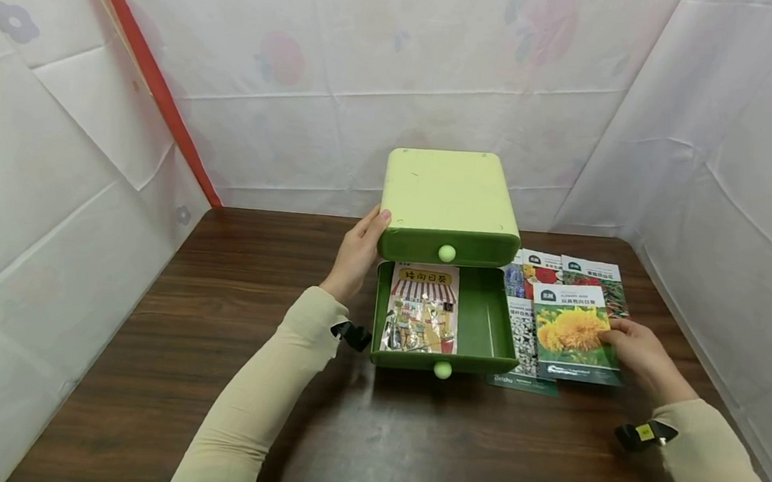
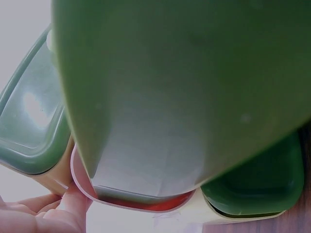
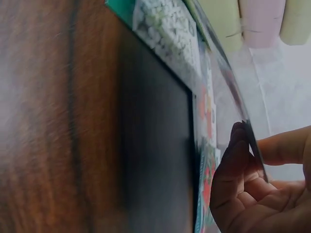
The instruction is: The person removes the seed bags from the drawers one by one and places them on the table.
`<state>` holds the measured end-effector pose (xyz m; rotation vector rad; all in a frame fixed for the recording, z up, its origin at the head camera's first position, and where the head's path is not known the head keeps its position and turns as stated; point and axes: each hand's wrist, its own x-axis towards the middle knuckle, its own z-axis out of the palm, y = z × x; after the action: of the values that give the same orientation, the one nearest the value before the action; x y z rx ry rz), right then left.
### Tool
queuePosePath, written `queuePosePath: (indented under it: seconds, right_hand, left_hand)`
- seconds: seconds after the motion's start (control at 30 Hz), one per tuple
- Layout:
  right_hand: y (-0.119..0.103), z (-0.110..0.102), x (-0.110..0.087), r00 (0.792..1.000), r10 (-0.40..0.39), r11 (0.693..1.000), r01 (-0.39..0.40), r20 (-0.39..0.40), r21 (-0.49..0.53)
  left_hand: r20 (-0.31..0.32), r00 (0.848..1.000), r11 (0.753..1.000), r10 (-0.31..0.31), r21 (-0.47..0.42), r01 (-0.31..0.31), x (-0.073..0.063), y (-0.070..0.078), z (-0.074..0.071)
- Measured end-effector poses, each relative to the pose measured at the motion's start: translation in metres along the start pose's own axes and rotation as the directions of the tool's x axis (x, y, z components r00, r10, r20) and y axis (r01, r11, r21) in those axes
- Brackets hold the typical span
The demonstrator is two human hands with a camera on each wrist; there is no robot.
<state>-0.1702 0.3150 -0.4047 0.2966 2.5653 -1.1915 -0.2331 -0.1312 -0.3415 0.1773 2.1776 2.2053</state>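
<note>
My left hand [image 1: 356, 250] rests against the left side of a small drawer cabinet [image 1: 451, 189] with a pale yellow-green top, fingertips near its upper edge. One green drawer [image 1: 490, 311] is pulled out below the top drawer front, its round knob [image 1: 443, 370] facing me. Inside it, on the left, lies a seed packet [image 1: 422, 313] with a striped awning picture. With thumb and fingers, my right hand [image 1: 645, 355] pinches the right edge of a seed packet [image 1: 574, 334] showing yellow flowers. The right wrist view has this packet [image 3: 233, 90] edge-on, tilted above other packets.
Several flower seed packets [image 1: 525, 345] lie on the dark wooden table [image 1: 234, 320] to the right of the cabinet. In the left wrist view, the drawer's underside [image 2: 160, 97] fills much of the picture. White patterned sheeting [image 1: 344, 92] hangs behind and at both sides.
</note>
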Motion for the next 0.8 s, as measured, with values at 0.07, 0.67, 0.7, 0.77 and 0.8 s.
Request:
queuePosePath:
  seconds: [0.07,0.67,0.7,0.77,0.8]
  right_hand:
    - [0.004,0.001,0.001,1.0,-0.01,1.0,0.01,0.003,-0.028]
    - [0.013,0.008,0.003,1.0,-0.002,0.995,0.004,0.014,-0.099]
    - [0.013,0.009,0.002,1.0,-0.007,0.995,0.008,0.016,-0.101]
    - [0.012,0.009,0.001,1.0,-0.013,0.994,0.015,0.016,-0.106]
    - [0.012,0.009,0.001,1.0,-0.01,0.994,0.012,0.015,-0.108]
  left_hand:
    - [0.0,1.0,1.0,0.0,0.006,0.0,0.0,0.0,0.0]
    - [0.003,1.0,1.0,0.005,0.014,-0.005,-0.001,0.0,0.0]
    - [0.006,1.0,1.0,0.006,0.01,-0.006,-0.001,0.0,0.0]
    - [0.011,1.0,1.0,0.008,0.003,-0.008,-0.002,0.0,0.0]
    - [0.013,1.0,1.0,0.008,0.001,-0.008,-0.002,0.0,0.0]
